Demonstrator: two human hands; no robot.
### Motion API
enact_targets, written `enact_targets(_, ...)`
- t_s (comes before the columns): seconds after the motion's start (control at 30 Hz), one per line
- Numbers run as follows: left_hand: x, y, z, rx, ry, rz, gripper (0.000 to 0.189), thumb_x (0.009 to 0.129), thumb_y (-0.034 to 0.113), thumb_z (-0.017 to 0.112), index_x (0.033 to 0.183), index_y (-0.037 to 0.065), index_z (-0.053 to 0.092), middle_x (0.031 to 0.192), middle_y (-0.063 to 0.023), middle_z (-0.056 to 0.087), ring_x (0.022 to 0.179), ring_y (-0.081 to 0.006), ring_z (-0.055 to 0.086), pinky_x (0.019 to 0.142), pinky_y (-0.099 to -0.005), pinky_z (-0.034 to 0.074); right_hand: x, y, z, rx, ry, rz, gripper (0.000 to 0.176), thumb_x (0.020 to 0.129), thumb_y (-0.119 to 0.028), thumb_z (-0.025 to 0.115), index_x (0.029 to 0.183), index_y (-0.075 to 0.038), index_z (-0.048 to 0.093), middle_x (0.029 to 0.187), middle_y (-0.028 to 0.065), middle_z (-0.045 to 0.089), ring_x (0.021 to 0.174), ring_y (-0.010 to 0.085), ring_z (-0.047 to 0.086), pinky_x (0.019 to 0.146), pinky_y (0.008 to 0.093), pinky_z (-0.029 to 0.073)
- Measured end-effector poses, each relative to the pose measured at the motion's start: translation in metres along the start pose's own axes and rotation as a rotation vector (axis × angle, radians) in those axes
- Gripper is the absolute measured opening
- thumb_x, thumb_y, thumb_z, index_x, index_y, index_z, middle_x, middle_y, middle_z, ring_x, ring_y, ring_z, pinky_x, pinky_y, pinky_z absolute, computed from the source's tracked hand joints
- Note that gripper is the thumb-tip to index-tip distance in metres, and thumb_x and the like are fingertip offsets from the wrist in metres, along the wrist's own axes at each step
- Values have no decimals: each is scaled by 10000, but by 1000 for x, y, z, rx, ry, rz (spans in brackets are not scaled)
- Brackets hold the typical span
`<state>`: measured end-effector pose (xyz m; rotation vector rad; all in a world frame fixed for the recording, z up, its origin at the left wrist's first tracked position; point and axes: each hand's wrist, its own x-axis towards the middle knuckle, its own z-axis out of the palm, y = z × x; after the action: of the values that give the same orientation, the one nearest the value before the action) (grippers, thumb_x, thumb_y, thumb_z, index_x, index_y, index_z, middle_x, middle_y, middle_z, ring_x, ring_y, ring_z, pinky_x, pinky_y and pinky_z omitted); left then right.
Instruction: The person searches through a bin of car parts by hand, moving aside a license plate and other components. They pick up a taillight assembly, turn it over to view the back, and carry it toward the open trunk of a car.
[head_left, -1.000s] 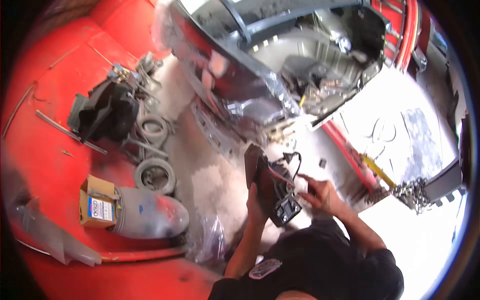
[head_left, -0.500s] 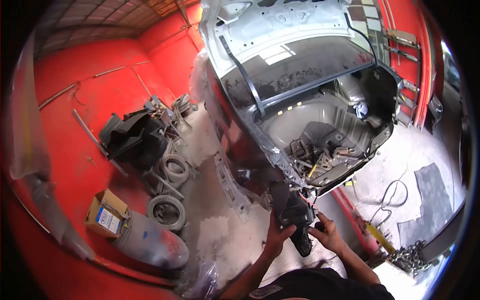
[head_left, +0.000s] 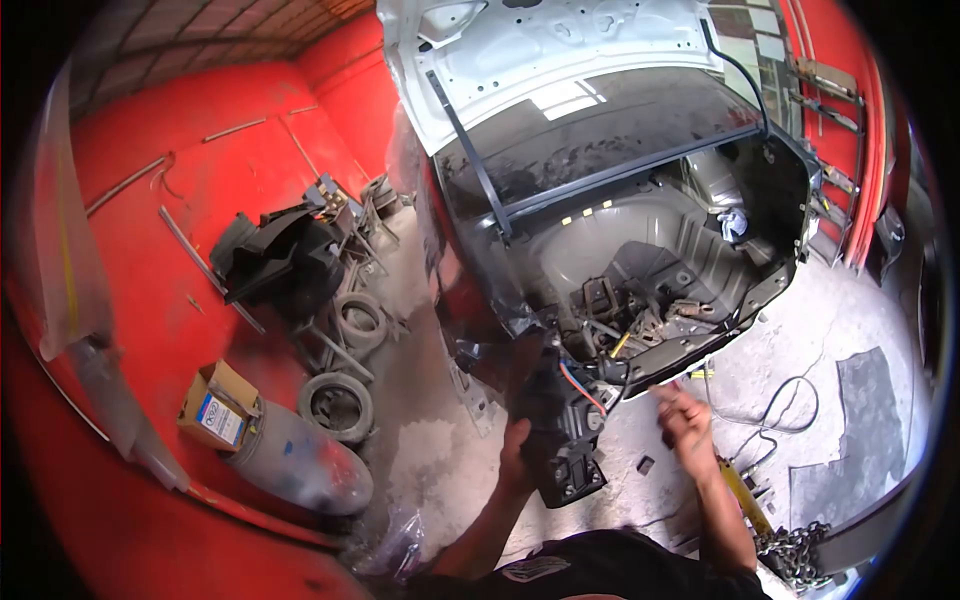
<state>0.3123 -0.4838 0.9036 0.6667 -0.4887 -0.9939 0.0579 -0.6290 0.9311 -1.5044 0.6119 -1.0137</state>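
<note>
My left hand (head_left: 515,455) grips the left side of a black tail light (head_left: 570,430), back side up, in front of the car's rear corner. A red and blue wire (head_left: 580,388) runs along its top edge. Off to the right, my right hand (head_left: 688,428) is apart from the light, fingers loosely bent and holding nothing visible. Below that hand a small dark square piece (head_left: 645,465) shows against the pale floor. The open trunk (head_left: 640,270) lies just beyond, with tools and loose metal parts (head_left: 640,325) inside.
Overhead stands the raised white trunk lid (head_left: 560,50). To the left are a cardboard box (head_left: 218,405) on a grey cylinder (head_left: 300,475), tires (head_left: 336,408) and black plastic panels (head_left: 280,260). On the right, a chain (head_left: 800,552), a yellow bar (head_left: 745,495) and a cable (head_left: 800,405).
My right hand has come off the tail light and moved up and right. The light has turned and shifted left in my left hand. The small dark piece now shows apart from it.
</note>
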Motion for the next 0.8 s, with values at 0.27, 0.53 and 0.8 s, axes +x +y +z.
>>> enact_targets(0.27,31,48,4,-37,90,135,693,1043,556,372,1477,33,509,1373,-190,628,1193,-343,658,1026,-513,545,-28,245,-91,544,552,583,283,910,-83,597,1129,52,715,846,84,664,616,156,629,497,291,495)
enact_targets(0.53,95,96,-10,-152,-3,183,859,986,651,359,1556,9,401,1461,-266,547,1228,-450,620,1033,-598,512,-23,280,-68,302,365,301,394,994,-157,631,1278,113,590,973,203,710,846,322,750,737,438,648)
enact_targets(0.8,192,137,-56,-276,-249,207,884,986,656,393,1581,3,358,1472,-303,519,1240,-495,594,1015,-633,513,198,76,-78,-214,388,-131,514,970,-546,706,829,-59,622,597,-24,490,509,88,458,462,277,353)
